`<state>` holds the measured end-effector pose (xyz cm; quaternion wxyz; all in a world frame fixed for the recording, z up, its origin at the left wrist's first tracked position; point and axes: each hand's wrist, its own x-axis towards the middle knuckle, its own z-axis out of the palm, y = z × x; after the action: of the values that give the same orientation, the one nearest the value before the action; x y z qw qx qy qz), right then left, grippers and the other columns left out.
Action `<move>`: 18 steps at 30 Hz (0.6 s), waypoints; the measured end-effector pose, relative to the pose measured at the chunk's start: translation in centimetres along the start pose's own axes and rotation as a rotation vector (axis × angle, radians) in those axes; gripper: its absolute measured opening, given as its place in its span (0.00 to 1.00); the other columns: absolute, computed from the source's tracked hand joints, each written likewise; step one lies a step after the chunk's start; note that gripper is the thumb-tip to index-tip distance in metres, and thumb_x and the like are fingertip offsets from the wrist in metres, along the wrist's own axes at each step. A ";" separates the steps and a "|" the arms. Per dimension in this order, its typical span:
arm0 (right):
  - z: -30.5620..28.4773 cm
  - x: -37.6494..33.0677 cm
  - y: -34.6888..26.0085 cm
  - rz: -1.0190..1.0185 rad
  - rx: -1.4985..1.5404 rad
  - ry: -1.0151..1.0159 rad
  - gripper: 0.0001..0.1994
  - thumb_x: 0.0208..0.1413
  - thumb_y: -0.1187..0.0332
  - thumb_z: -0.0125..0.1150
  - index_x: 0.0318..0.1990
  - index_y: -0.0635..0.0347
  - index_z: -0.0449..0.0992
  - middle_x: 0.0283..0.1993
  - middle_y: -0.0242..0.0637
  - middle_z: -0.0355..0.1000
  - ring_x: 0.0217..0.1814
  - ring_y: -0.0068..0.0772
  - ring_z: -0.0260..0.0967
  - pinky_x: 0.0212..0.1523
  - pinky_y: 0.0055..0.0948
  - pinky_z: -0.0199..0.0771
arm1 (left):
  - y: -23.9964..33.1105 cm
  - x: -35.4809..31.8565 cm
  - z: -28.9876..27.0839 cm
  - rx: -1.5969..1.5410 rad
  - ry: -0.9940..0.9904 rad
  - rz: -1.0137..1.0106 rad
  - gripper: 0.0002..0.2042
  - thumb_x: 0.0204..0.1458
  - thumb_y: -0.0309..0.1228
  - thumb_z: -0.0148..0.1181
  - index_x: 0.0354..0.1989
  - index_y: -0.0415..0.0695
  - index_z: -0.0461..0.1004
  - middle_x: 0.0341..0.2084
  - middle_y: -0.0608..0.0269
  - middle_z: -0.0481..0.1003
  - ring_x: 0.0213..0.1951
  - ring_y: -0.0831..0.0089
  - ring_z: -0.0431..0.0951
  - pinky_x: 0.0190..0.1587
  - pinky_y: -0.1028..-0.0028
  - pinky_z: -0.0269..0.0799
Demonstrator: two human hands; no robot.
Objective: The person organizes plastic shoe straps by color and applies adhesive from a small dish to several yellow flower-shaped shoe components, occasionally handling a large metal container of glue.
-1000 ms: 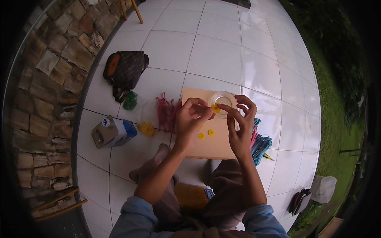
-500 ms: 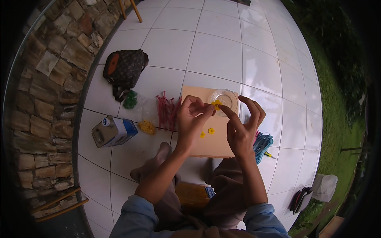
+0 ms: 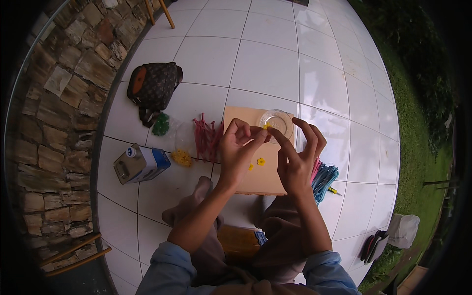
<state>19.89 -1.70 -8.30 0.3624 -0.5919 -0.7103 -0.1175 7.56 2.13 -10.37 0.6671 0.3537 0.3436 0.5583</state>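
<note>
My left hand [image 3: 238,150] pinches a small yellow plastic flower [image 3: 266,126] between thumb and forefinger, above a cardboard sheet. From the other side my right hand [image 3: 297,164] reaches in, its index fingertip touching the flower; the other fingers stretch out apart and the thumb stands away from it. Fingertips cover most of the flower. A clear round dish [image 3: 282,119] lies just behind it on the cardboard [image 3: 268,183]. Below my hands, another yellow flower [image 3: 261,161] and a smaller yellow piece [image 3: 250,167] rest on the sheet.
Left of the cardboard lie red stems [image 3: 202,137], a bag of yellow pieces [image 3: 181,158], green pieces [image 3: 161,124], a metal can [image 3: 141,163] and a brown backpack [image 3: 155,86]. Blue-green strands [image 3: 324,179] and a yellow-black tool [image 3: 334,191] lie right. A stone wall borders the left.
My right index finger has closed in on the flower, which now shows less between the fingertips. Both hands have otherwise barely moved.
</note>
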 end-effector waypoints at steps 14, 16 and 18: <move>-0.5 0.3 -0.1 0.148 0.138 -0.025 0.21 0.36 0.83 0.52 0.38 0.47 0.78 0.53 0.41 0.59 0.55 0.45 0.51 0.52 0.38 0.58 | 0.1 -0.2 0.4 0.023 0.021 0.047 0.16 0.49 0.20 0.58 0.24 0.47 0.53 0.30 0.58 0.73 0.34 0.74 0.76 0.43 0.73 0.74; -0.2 0.2 -0.4 0.103 0.056 -0.006 0.22 0.34 0.83 0.54 0.38 0.47 0.78 0.53 0.40 0.59 0.54 0.45 0.52 0.52 0.39 0.59 | 0.1 -0.2 0.4 0.026 0.046 0.022 0.16 0.48 0.17 0.56 0.23 0.44 0.53 0.29 0.54 0.74 0.35 0.73 0.76 0.42 0.73 0.74; 0.1 -0.1 -0.2 0.011 -0.072 0.023 0.23 0.31 0.82 0.56 0.39 0.46 0.78 0.53 0.37 0.60 0.53 0.45 0.53 0.51 0.39 0.59 | -0.2 -0.1 0.2 0.019 0.042 0.035 0.16 0.48 0.17 0.56 0.23 0.44 0.53 0.29 0.54 0.74 0.35 0.73 0.77 0.42 0.73 0.73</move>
<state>19.61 -1.80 -8.42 0.3493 -0.6071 -0.6983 -0.1478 7.87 2.02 -10.43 0.6465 0.3541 0.3566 0.5740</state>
